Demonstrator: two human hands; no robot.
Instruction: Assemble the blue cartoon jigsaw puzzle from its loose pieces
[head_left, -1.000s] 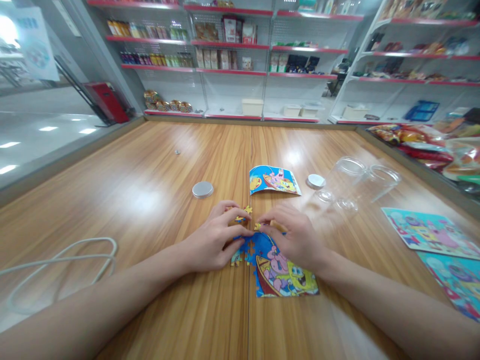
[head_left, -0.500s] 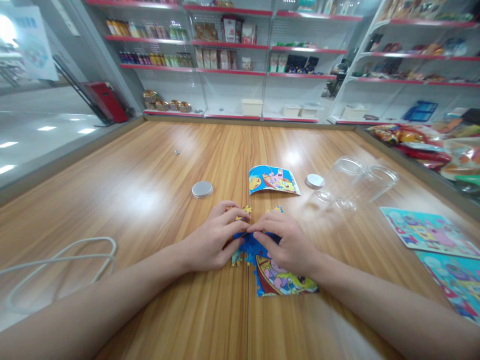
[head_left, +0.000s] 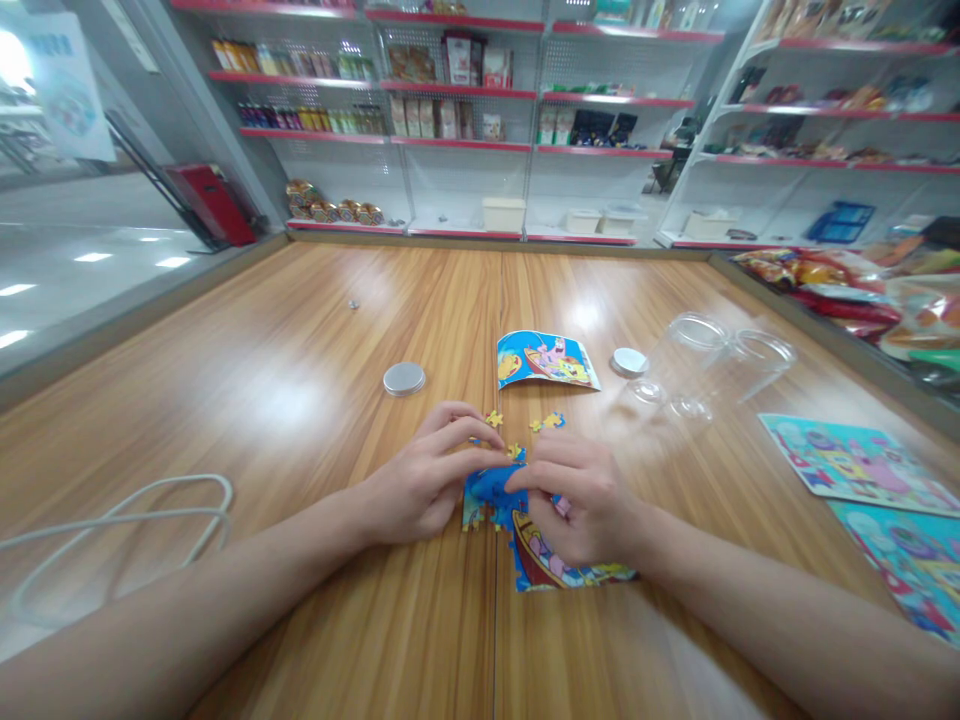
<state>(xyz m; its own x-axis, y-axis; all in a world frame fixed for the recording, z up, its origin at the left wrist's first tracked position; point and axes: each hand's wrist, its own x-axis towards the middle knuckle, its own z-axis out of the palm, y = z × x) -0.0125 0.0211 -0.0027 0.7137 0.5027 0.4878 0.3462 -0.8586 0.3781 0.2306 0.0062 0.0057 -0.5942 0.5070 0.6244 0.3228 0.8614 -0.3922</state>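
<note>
A partly joined jigsaw puzzle (head_left: 532, 548) lies on the table, with a brown boat and pink and yellow cartoon figures on blue. My left hand (head_left: 442, 475) rests at its upper left, fingers stretched out over the blue part. My right hand (head_left: 581, 495) is over the puzzle's right side, fingers curled in, the index fingertip at the blue area. What lies under its fingers is hidden. Just beyond the fingertips are loose puzzle pieces: a yellow-and-blue one (head_left: 516, 453), a yellow one (head_left: 493, 419) and a blue-edged one (head_left: 554, 420).
A curved picture card (head_left: 547, 360) with the same scene stands behind the pieces. Two metal lids (head_left: 404, 378) (head_left: 629, 362) flank it. Clear jars (head_left: 686, 350) lie to the right, near more cartoon sheets (head_left: 862, 462). At the left is a white cable (head_left: 150, 518).
My right hand has drawn back slightly to the right and curled its fingers. My left fingers have parted from it, uncovering a yellow-and-blue piece and more blue puzzle.
</note>
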